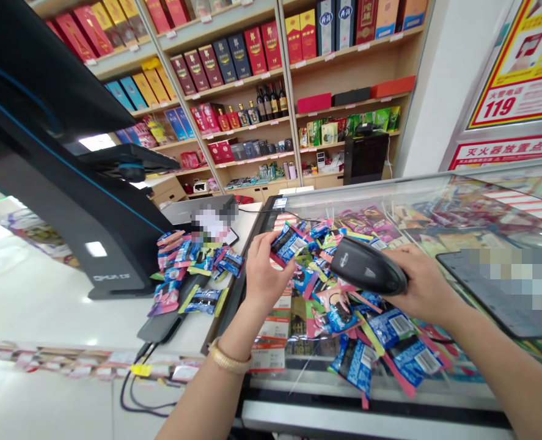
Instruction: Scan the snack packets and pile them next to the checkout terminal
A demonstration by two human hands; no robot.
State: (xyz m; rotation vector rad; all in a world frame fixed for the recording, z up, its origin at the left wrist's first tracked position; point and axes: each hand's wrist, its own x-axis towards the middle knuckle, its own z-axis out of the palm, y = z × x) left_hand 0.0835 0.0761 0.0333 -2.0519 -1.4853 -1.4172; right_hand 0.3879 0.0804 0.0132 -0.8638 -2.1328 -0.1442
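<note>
Closest to you, the gray front edge of the glass worktop (307,380) ran below your forearms, and a yellowish bracelet (230,357) circled your left wrist. Just past that edge, the big heap of snack packets (339,308), mostly blue with pink and green ends, spread loosely over the glass, several with their barcodes facing up. Your right hand (420,278) was wrapped around a black scanner (366,267), holding it above the heap with its head pointed left. Your left hand (268,269) had its thumb and fingers curved in a narrow grip on one blue packet (291,242), its barcode showing, at the heap's left side.

To your left, on the white worktop (60,321), a smaller heap (206,263) lay partly over a flat black device (163,327) with cables, beside the dark monitor stand (110,250). On your right, a dark flat panel (475,290) lay on the glass, partly blurred out. Farther off, wooden shelves (348,74) held boxes, bottles and bagged goods, and a red-and-white sign (506,151) hung to their right.
</note>
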